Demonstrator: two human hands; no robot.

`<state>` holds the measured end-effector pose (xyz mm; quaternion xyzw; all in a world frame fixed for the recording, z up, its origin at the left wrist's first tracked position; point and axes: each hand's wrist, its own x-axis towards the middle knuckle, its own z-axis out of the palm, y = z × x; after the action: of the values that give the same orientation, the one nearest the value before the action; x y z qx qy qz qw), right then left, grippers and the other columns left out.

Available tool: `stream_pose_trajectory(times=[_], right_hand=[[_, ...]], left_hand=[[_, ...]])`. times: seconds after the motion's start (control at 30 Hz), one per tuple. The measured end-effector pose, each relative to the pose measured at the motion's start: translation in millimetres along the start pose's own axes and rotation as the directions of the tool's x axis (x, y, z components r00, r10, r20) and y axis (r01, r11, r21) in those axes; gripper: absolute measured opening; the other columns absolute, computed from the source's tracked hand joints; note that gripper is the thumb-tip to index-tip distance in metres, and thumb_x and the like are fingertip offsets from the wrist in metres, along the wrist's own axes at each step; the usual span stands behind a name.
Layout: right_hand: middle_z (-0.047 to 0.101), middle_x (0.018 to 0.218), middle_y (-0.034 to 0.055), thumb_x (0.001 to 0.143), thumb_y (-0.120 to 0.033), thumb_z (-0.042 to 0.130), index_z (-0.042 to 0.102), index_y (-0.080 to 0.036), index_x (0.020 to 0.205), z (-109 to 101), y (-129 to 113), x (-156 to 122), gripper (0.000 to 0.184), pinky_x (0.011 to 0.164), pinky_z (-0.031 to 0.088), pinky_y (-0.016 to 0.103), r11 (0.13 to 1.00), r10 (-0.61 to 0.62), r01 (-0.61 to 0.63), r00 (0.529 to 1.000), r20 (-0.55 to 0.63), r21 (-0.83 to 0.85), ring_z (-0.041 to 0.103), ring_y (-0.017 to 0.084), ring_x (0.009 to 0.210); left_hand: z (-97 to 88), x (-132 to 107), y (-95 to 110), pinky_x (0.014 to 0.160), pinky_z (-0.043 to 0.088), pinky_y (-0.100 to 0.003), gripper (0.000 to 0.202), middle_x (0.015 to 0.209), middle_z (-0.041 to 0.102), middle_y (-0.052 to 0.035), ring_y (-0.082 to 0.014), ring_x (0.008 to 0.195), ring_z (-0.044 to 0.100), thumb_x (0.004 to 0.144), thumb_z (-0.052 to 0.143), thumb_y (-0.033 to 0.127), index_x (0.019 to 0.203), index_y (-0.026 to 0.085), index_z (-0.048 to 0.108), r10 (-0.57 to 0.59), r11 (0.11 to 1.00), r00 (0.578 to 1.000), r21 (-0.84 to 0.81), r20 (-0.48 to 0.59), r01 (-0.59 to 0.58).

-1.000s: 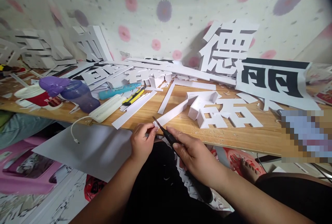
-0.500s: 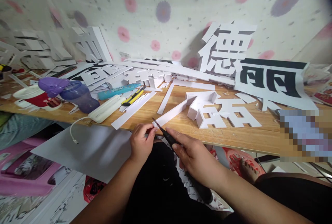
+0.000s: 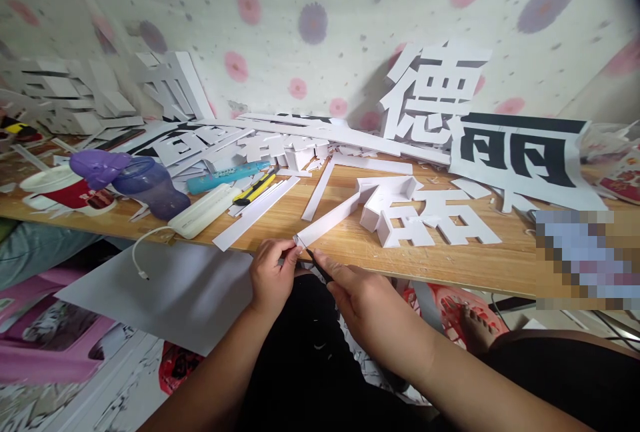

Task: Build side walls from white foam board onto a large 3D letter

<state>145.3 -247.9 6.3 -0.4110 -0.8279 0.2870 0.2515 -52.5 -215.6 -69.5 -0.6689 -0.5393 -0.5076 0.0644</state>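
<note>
My left hand (image 3: pixel 273 275) pinches the near end of a long white strip (image 3: pixel 327 220) at the table's front edge. The strip runs up and right to a white foam character (image 3: pixel 425 215) lying flat on the wooden table (image 3: pixel 465 262). My right hand (image 3: pixel 367 302) is closed round a black knife (image 3: pixel 319 265); only a short part of the tool shows past my fingers, right beside the strip's end.
Loose white strips, a yellow utility knife (image 3: pixel 257 188), a teal pen (image 3: pixel 227 176), a white power bank (image 3: pixel 205 209) with cable, a purple bottle (image 3: pixel 145 185) and a red cup (image 3: pixel 67 187) lie left. Cut-out characters lean on the flowered wall. A grey sheet (image 3: pixel 165 289) hangs below.
The black blade, earlier sticking up across the strip's end, has drawn back towards me, so little of it shows. My left hand keeps its pinch on the strip.
</note>
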Motion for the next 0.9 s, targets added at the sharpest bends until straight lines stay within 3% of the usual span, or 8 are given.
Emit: stream_pose_trajectory(times=[0.3,0.6,0.9], right_hand=[[0.068,0.119,0.0142,0.091,-0.015,0.041,0.047,-0.016,0.140,-0.2,0.7,0.7,0.050,0.099,0.047,0.041,1.000,0.001,-0.001,1.000,0.008,-0.009,0.063,0.025,0.111],[0.067,0.119,0.0158,0.089,-0.014,0.042,0.049,-0.011,0.138,2.9,4.0,2.1,0.050,0.097,0.049,0.041,1.000,-0.024,0.024,1.000,-0.011,0.009,0.063,0.027,0.111],[0.066,0.121,0.0155,0.088,-0.014,0.045,0.047,-0.015,0.140,4.4,3.3,1.5,0.052,0.098,0.048,0.040,1.000,0.020,-0.019,1.000,0.014,-0.023,0.063,0.027,0.112]], left_hand=[[1.7,-1.0,-1.9,0.073,0.049,-0.030,0.003,0.081,0.067,-0.0026,-0.0159,0.077,0.062,0.084,0.064,0.021,0.083,0.018,0.065,-0.006,1.000,1.000,-0.024,-0.008,0.005],[3.0,-1.9,0.0,0.074,0.049,-0.030,0.004,0.079,0.068,-0.0036,-0.0162,0.077,0.062,0.084,0.064,0.019,0.080,0.017,0.065,-0.008,1.000,0.999,-0.005,-0.033,0.008],[5.7,-5.7,-0.5,0.074,0.050,-0.032,0.006,0.080,0.068,-0.0042,-0.0171,0.077,0.062,0.085,0.062,0.020,0.081,0.018,0.066,0.012,1.000,0.998,0.027,-0.065,-0.011]])
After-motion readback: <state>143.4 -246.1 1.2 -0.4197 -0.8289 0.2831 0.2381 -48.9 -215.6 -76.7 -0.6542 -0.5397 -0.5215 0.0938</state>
